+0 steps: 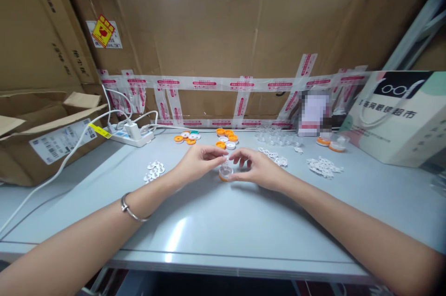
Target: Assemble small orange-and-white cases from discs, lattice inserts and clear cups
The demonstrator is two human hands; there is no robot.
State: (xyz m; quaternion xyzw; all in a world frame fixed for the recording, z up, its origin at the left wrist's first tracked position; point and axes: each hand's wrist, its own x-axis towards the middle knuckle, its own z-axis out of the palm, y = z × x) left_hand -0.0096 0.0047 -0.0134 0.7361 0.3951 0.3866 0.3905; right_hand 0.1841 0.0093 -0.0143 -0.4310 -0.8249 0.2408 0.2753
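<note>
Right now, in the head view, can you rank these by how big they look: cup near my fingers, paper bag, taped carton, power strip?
Largest to smallest, by apparent size only:
1. Taped carton
2. Paper bag
3. Power strip
4. Cup

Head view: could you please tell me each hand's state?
Left hand: pinched, seemingly on a small white piece.
Right hand: open, thumb at the clear cup.

Grey table [223,235] with plastic parts [324,167]
</note>
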